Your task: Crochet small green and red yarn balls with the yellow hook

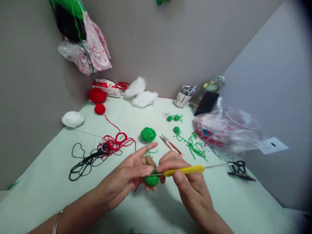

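My left hand [135, 169] pinches a small green crocheted ball [152, 180] between thumb and fingers. Green yarn runs over its raised index finger from the green yarn ball [148, 134] on the table beyond. My right hand [188, 182] is closed round the yellow handle of a crochet hook [184, 170]. The hook's metal shaft points left and meets the top of the crocheted ball; its tip is partly hidden by my left fingers. Just past my right hand lie thread snips [172, 146] with orange handles.
Black cord [85, 164] and tangled red yarn [122, 140] lie left. Green yarn scraps [196, 148] and small green balls [176, 130] lie right, by a plastic bag [219, 130] and black-handled scissors [240, 169]. White stuffing [145, 98] and a pen can [184, 97] stand along the back wall.
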The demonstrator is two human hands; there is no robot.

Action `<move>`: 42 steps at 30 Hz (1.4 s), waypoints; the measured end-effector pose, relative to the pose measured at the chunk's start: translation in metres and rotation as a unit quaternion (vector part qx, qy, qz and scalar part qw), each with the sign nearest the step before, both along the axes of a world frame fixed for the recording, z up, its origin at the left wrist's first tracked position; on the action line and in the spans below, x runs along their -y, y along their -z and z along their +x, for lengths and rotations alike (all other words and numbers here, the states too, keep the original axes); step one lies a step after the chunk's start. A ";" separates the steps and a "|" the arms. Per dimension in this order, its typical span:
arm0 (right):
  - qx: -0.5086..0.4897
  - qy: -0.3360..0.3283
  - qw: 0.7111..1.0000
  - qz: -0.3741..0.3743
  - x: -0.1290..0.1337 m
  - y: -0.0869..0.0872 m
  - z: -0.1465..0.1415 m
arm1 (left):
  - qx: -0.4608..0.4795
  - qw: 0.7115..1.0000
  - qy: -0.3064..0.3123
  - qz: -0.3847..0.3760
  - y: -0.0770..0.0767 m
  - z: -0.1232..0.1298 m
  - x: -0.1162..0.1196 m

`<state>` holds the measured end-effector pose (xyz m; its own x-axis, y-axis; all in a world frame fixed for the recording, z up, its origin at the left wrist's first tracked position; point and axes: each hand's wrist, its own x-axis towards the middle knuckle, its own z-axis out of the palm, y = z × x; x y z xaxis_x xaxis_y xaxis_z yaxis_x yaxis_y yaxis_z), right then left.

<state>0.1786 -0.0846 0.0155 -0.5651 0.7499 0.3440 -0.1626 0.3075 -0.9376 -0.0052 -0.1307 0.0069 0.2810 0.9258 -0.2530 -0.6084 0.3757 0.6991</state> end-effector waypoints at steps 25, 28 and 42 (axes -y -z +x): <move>-0.047 0.220 0.974 0.040 0.055 0.035 0.004 | -0.075 0.988 -0.099 0.092 0.014 0.039 0.038; -0.056 0.214 0.975 0.025 0.051 0.038 0.003 | -0.087 0.987 -0.112 0.078 0.013 0.040 0.035; -0.023 0.195 0.979 0.051 0.054 0.045 0.007 | -0.097 0.990 -0.071 0.066 0.015 0.041 0.039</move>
<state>0.1853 -0.1385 -0.0294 -0.2236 0.8659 0.4474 -0.0560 0.4468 -0.8929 0.0359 -0.1700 -0.0081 0.1029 0.9812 -0.1632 -0.4977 0.1929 0.8456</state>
